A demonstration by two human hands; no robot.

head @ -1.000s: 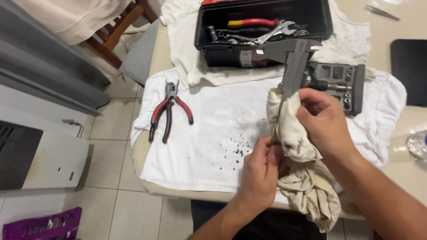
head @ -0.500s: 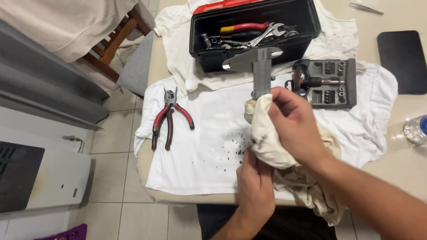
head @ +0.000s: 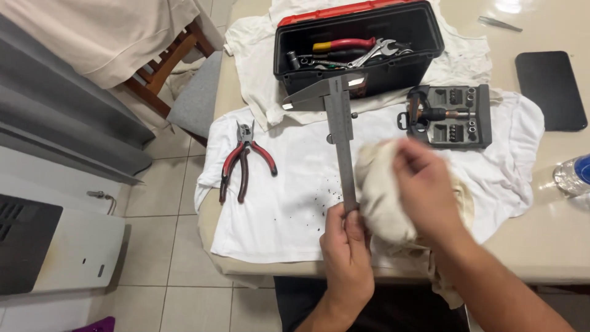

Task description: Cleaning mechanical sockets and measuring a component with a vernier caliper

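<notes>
Head view: a steel vernier caliper [head: 340, 135] is held upright at its near end by the left hand [head: 347, 252], fingers closed narrowly around the beam. A cream rag [head: 381, 197] is gripped by the right hand [head: 427, 190] (blurred) just right of the beam. Farther off, a black toolbox [head: 359, 46] with a red lid edge is seen; red-handled pliers [head: 243, 160] lie left on the white cloth [head: 289, 203].

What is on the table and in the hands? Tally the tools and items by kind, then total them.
Caliper, held by the left hand: 1
Rag, under the right hand: 1
Pliers: 1
Open toolbox: 1
Socket bit set: 1
Dark flat pad: 1
Bottle, partly cut off: 1
Total: 7
</notes>
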